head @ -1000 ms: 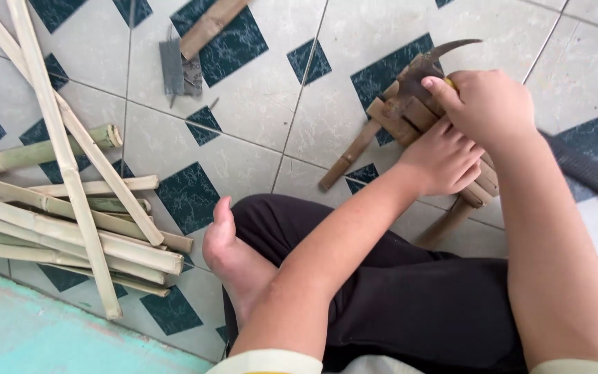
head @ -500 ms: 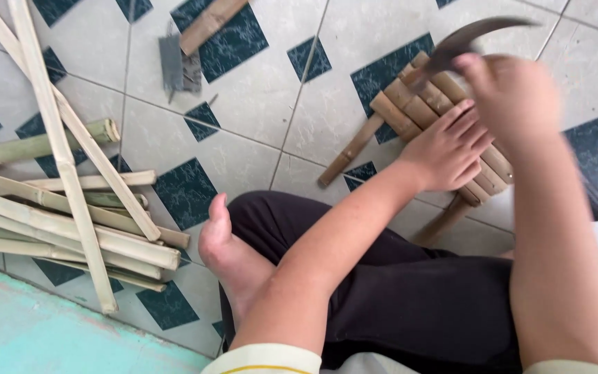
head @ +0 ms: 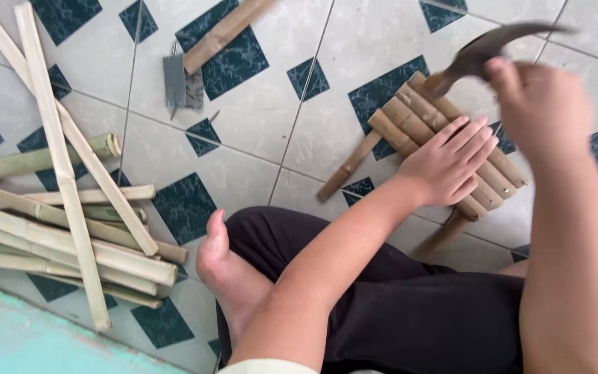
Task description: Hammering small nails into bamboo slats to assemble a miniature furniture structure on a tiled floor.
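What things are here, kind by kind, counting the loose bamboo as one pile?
Dark curved claw hammer: 1
Grey chopper with wooden handle: 1
Panel of brown bamboo slats: 1
Pile of pale loose bamboo strips: 1
Total: 4

The left hand point(head: 450, 165) lies flat, palm down, fingers stretched out together, its forearm reaching diagonally up from lower centre. The right hand point(head: 541, 111) is raised, curled in a fist, blurred.

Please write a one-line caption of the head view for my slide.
Seated on a tiled floor, the left hand steadies a bamboo slat panel while the right hand raises a hammer.
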